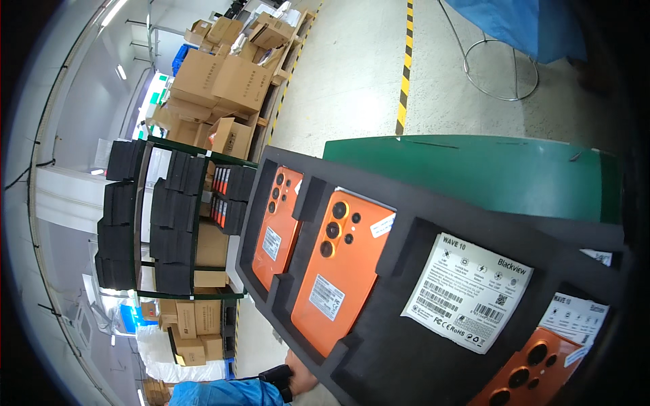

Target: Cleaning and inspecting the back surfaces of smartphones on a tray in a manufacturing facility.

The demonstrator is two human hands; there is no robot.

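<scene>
A black foam tray [440,206] fills the lower right, tilted in front of me. Its pockets hold an orange phone [276,230] at the left and a second orange phone [342,260] beside it, both with camera side up. A white printed label sheet [468,292] lies in a further pocket. At the lower right another orange phone [525,379] overlaps a similar label [575,317]. My left hand [302,376], below a blue sleeve and black wristband, grips the tray's near left edge; its fingers are mostly hidden under it. My right hand is out of view.
A green table [467,166] stands just beyond the tray. Left of it, a green-framed rack [196,159] carries stacked black trays [172,223]. Cardboard boxes [223,81] sit on a pallet farther back. A blue garment [521,27] hangs by a wire-legged stool [501,98] at upper right.
</scene>
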